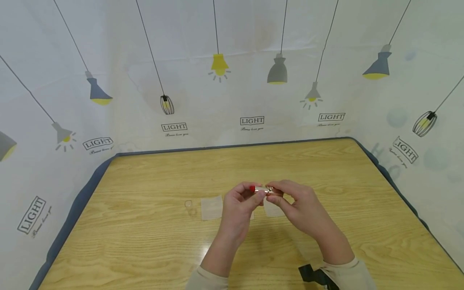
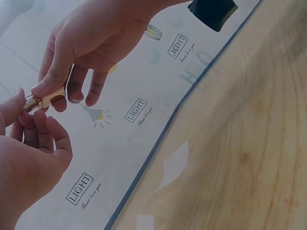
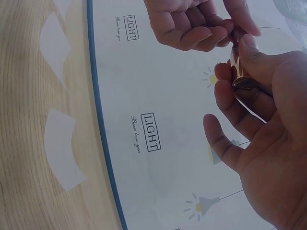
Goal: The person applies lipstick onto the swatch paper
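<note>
Head view shows the left hand (image 1: 236, 210) pinching a slim, gold-toned metallic tube (image 1: 260, 189) near its red tip (image 1: 252, 188) above a yellowish wood-grain table (image 1: 137, 237), while the right hand (image 1: 302, 207) grips the other end, a two-sided hold that presumably steadies it.

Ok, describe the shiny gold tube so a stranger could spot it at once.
Start at the yellowish wooden table. Above it, a bare left hand and right hand grip the slim, shiny gold tube. Unlike the pale, squarish sheets below, it has a red tip.
</note>
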`<state>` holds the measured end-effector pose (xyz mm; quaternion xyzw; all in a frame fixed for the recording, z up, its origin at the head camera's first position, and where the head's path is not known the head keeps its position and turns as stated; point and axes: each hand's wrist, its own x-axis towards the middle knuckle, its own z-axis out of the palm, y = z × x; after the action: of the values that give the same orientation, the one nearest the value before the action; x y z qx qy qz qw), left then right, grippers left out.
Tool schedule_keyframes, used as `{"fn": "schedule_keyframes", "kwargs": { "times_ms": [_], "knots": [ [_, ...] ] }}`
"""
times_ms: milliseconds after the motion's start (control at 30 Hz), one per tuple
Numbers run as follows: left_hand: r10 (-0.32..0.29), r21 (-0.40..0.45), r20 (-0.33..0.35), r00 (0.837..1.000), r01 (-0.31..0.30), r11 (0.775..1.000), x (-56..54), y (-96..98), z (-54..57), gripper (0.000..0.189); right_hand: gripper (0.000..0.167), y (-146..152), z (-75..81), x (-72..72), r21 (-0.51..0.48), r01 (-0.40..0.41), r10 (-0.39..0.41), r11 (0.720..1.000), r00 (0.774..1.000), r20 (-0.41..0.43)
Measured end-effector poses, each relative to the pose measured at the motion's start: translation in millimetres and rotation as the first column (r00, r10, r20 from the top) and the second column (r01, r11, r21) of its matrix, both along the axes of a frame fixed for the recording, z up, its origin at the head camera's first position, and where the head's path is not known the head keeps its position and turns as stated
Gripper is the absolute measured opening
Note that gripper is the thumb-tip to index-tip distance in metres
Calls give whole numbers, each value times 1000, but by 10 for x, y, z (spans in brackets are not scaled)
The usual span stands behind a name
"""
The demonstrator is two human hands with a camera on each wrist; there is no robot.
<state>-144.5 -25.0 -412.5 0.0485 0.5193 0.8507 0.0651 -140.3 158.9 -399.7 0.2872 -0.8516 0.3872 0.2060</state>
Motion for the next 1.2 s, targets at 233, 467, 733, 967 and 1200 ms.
{"fn": "schedule_keyframes", "kwargs": {
  "times_ms": [233,467,733,967,1200],
  "knots": [
    [-21,0,-15,1000,21,1000,3,-20,-17,18,27,11,-14,0,-3,-9,9,1000,1000,-1],
    [-32,-10,-24,999,32,999,10,-40,-30,18,27,13,-16,4,-6,-15,15,1000,1000,5],
    [-39,-29,-33,999,38,999,-2,-47,-52,13,26,25,-19,9,-21,-6,7,1000,999,42],
    [-38,31,24,999,37,999,-17,-48,-50,17,26,84,-24,17,-103,-62,85,993,966,245],
    [-59,107,68,996,51,993,-33,-45,-64,26,30,108,-32,31,-236,-64,153,970,912,381]
  ]
}}
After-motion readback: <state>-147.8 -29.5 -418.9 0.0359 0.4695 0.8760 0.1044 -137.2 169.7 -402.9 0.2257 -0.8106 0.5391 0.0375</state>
